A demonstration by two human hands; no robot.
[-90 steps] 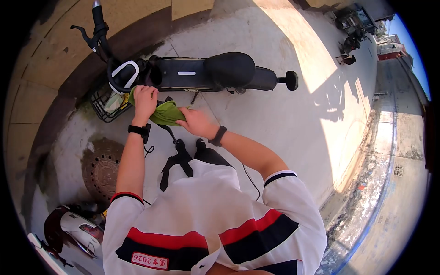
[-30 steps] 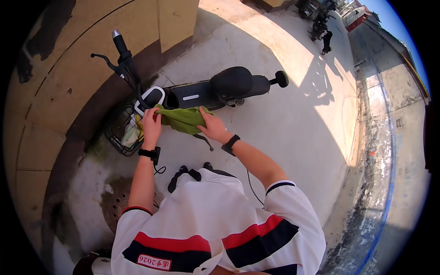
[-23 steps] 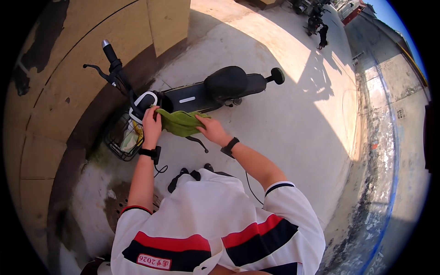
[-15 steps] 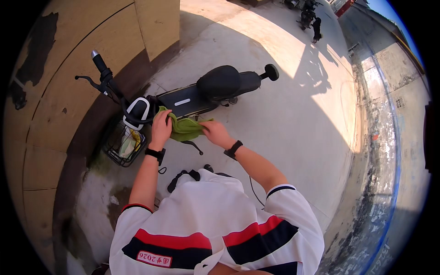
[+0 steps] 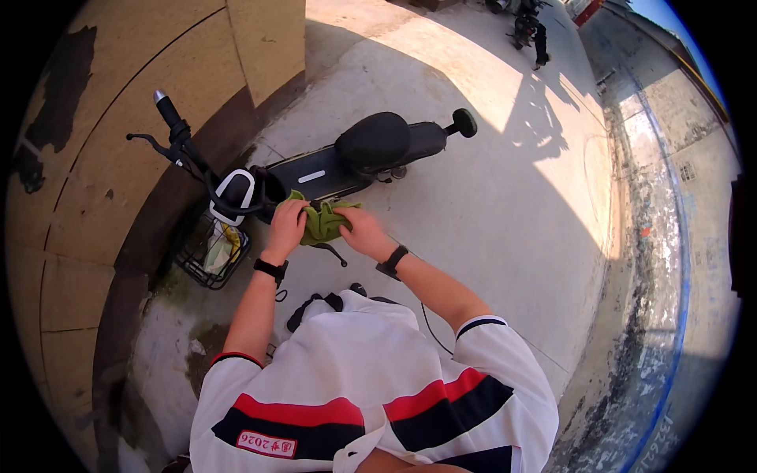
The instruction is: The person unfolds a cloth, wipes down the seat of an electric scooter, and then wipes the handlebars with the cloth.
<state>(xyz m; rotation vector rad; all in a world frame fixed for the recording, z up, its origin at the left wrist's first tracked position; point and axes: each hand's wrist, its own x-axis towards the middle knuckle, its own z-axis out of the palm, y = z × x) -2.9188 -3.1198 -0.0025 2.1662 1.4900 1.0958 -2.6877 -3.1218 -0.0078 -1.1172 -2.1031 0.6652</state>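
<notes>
A green cloth (image 5: 321,224) is bunched up between my two hands, over the near side of an electric scooter. My left hand (image 5: 289,225) grips the cloth's left end, close to the handlebar. On the other side, my right hand (image 5: 364,230) has its fingers closed on the right end. The scooter has a black seat (image 5: 373,143), a dark footboard (image 5: 309,175) and a black handlebar (image 5: 195,164) with a brake lever. Part of the near handlebar is hidden behind my hands and the cloth; its brake lever (image 5: 334,252) pokes out below.
A wire basket (image 5: 206,272) at the scooter's front holds light and yellow items. A tan wall (image 5: 142,102) with a dark base runs along the left. Another wall (image 5: 670,229) with a blue stripe stands at right. Parked motorbikes (image 5: 527,30) are far back.
My hands have come closer together, and the cloth between them is more crumpled. The right hand has shifted slightly left; the left hand has moved a little to the right and down.
</notes>
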